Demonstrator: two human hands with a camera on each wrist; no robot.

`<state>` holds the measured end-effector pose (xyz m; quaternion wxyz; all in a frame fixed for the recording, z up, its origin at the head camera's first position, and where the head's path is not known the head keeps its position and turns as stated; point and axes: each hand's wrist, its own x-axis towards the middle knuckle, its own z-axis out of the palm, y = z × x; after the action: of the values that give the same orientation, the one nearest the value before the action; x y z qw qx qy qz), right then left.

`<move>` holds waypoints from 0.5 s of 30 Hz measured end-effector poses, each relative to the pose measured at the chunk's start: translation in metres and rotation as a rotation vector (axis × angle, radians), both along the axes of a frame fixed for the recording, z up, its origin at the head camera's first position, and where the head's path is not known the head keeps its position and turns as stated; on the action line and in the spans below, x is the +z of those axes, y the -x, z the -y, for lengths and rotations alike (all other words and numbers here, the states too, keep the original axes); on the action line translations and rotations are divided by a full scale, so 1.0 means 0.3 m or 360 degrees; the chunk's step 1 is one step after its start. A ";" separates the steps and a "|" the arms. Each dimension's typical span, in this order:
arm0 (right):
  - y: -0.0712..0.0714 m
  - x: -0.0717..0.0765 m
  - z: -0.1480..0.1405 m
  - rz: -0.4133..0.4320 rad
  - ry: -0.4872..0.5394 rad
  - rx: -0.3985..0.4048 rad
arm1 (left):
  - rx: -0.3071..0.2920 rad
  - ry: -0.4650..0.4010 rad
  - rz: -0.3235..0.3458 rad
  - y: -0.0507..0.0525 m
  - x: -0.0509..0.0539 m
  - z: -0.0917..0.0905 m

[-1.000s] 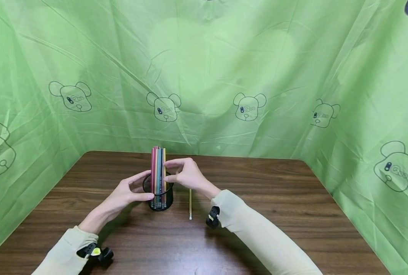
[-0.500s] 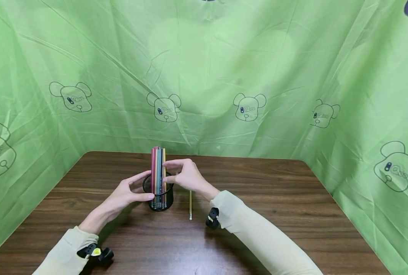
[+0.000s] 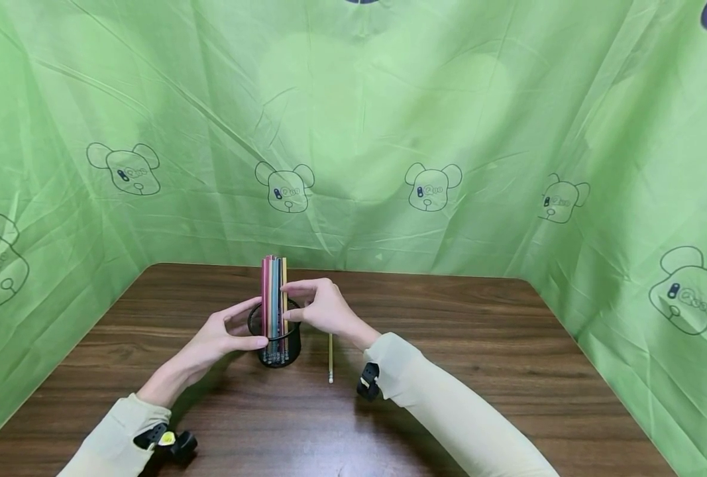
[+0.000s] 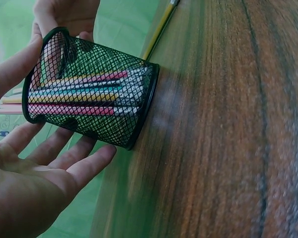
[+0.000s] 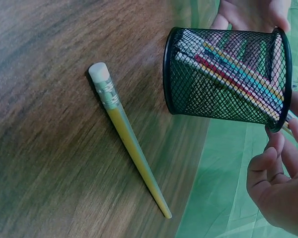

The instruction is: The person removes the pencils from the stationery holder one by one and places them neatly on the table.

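Note:
A black mesh cup stands upright on the table, holding several coloured pencils with their eraser ends down. My left hand grips the cup from the left, thumb at the near rim and fingers around the side. From the right, my right hand pinches a yellow pencil at the bundle's right edge between thumb and fingers. Another yellow pencil lies on the table right of the cup, its white eraser towards me; the right hand partly covers it in the head view.
The brown wooden table has its far edge just behind the cup. A green cloth with printed bear heads hangs behind the table and along both sides. Small black devices are strapped to both wrists.
My right hand has lowered very slightly along the pencils. The left hand, the cup and the loose pencil stay about where they were.

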<state>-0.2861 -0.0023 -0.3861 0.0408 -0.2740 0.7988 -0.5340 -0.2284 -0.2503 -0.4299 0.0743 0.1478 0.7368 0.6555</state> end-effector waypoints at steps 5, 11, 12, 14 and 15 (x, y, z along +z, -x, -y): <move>0.000 -0.008 0.008 0.0000 0.0026 0.0010 | 0.0003 -0.0003 0.0003 -0.005 0.000 0.001; 0.007 -0.023 0.018 -0.0055 0.0060 -0.0030 | -0.0002 -0.0003 -0.0004 -0.003 0.002 -0.002; 0.008 -0.025 0.020 -0.0065 0.0069 -0.0038 | 0.0000 -0.0001 -0.0004 -0.002 0.002 -0.002; 0.009 -0.028 0.024 -0.0085 0.0083 -0.0057 | 0.0006 0.0006 -0.0004 -0.001 0.003 -0.002; 0.008 -0.028 0.026 -0.0097 0.0086 -0.0069 | 0.0008 0.0009 -0.0004 -0.001 0.003 -0.003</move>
<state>-0.2884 -0.0101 -0.3946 -0.0027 -0.2737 0.7907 -0.5476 -0.2282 -0.2496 -0.4289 0.0721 0.1466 0.7392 0.6534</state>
